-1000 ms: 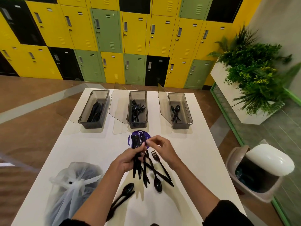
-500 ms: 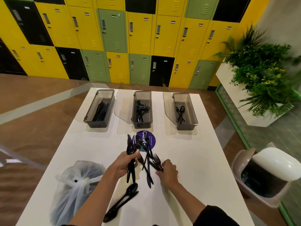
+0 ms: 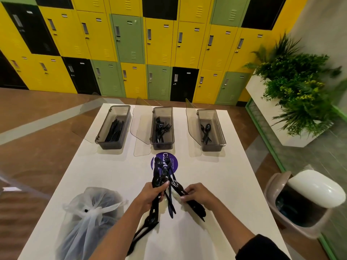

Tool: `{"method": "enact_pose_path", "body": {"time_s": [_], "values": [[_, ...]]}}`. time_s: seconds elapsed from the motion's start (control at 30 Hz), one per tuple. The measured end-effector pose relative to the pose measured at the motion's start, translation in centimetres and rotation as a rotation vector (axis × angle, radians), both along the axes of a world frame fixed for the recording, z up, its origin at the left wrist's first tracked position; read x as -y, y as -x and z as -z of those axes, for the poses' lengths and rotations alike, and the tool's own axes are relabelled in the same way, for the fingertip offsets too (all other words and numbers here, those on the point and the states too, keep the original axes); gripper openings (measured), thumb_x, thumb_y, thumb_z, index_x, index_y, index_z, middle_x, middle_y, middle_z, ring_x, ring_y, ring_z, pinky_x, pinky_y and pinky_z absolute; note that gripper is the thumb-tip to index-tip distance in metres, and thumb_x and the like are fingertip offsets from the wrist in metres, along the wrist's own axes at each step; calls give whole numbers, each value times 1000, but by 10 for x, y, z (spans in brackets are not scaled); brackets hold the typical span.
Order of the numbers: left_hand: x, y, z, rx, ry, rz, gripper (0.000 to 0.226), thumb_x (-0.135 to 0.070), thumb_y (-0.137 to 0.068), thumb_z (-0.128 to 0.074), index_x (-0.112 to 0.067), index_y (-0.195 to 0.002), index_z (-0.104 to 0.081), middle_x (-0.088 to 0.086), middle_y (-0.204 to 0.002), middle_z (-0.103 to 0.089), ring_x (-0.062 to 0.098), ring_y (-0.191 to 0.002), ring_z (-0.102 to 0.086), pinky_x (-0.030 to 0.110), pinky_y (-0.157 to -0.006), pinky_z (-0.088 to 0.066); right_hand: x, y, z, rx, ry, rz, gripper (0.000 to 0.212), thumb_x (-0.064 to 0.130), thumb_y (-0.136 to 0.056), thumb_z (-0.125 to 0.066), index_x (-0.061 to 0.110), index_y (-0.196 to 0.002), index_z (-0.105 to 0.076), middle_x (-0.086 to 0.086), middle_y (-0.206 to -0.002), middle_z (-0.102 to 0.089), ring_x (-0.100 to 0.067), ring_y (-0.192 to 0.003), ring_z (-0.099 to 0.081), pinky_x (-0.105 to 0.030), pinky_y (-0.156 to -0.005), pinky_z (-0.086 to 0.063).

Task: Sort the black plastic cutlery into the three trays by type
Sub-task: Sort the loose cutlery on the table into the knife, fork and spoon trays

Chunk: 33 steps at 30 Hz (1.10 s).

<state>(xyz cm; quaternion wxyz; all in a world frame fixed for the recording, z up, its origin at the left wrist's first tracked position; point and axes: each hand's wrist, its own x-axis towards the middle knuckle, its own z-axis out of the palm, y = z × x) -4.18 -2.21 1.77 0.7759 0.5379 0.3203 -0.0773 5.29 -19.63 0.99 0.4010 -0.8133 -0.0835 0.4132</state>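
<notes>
Three smoky plastic trays stand in a row at the far end of the white table [image 3: 234, 175]. The left tray [image 3: 105, 141] holds knives, the middle tray [image 3: 163, 145] holds forks, and the right tray [image 3: 220, 145] holds spoons. My left hand [image 3: 150, 192] grips a bundle of black cutlery [image 3: 159, 175] that sticks up over a purple sticker. My right hand [image 3: 199, 194] closes on several black pieces [image 3: 195, 205] that slant toward the near right. Loose black spoons [image 3: 144, 229] lie on the table under my left wrist.
A knotted translucent plastic bag [image 3: 88, 218] sits at the near left of the table. Each tray's clear lid [image 3: 140, 128] is open, leaning to its left. On the floor to the right stands a bin with a white swing lid [image 3: 315, 188]. A planter [image 3: 293, 94] is behind it.
My right hand has lifted off the table with several pieces in its grip. My left hand keeps its bundle, now raised a little toward the sticker.
</notes>
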Motion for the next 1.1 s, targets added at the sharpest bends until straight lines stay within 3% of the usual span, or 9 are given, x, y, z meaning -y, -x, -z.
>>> {"method": "enact_pose_path", "body": {"time_s": [0.1, 0.17, 0.3, 0.6, 0.77, 0.9, 1.0, 1.1], "values": [[3, -2, -3, 33, -99, 21, 28, -19, -82, -73, -11, -65, -52, -3, -45, -36, 10, -39, -32, 21, -43, -31, 1, -8, -23, -45, -75, -61, 17, 7, -72, -81, 7, -82, -68, -4, -70, -72, -11, -62, -69, -18, -63, -52], [4, -4, -6, 61, -107, 57, 19, -21, -81, -75, -8, -77, -62, -3, -49, -40, 10, -43, -35, 20, -44, -34, -1, -11, -36, -42, -101, -91, 15, 7, -73, -81, 8, -82, -69, -6, -74, -72, -11, -64, -70, -17, -63, -52], [0, -7, -14, 92, -95, 39, 26, -23, -79, -76, -2, -93, -71, -5, -57, -50, 8, -48, -37, 18, -46, -37, -5, -12, -49, -33, -148, -93, 14, 8, -76, -78, 5, -87, -70, -11, -79, -73, -13, -65, -71, -17, -61, -53], [-1, -7, -26, 182, -178, -15, 8, -16, -81, -73, -9, -81, -68, -10, -49, -54, 7, -46, -40, 17, -46, -38, -10, -11, -53, -49, -245, -29, 10, 6, -83, -72, 8, -85, -63, -18, -89, -71, -18, -67, -68, -21, -58, -51], [0, -11, -25, 161, -202, -7, 23, -17, -75, -79, -1, -88, -69, -2, -55, -50, 9, -46, -39, 19, -46, -37, -16, -10, -61, -58, -282, -26, 9, 6, -83, -72, 7, -86, -63, -11, -81, -71, -16, -67, -69, -20, -58, -53], [-1, -17, -25, 170, -171, -114, 24, -11, -69, -83, -2, -89, -72, 5, -66, -58, 12, -49, -39, 20, -46, -36, -18, -12, -58, -61, -335, 64, 11, 2, -90, -61, 5, -91, -51, -10, -78, -67, -16, -62, -64, -24, -55, -52], [-6, -18, -25, 150, -140, -284, 21, -10, -69, -83, -5, -85, -71, 1, -60, -56, 9, -43, -36, 18, -43, -36, -13, -14, -51, 25, -247, 135, 10, 15, -98, -51, 9, -97, -43, -8, -84, -64, -14, -61, -53, -25, -58, -44], [-10, -20, -26, 147, -37, -421, 22, -10, -72, -81, -5, -90, -69, -1, -59, -49, 5, -38, -35, 17, -41, -36, -11, -9, -46, 29, -201, 201, 31, 45, -94, -53, 14, -96, -53, -5, -88, -57, -12, -56, -39, -24, -58, -38]]}}
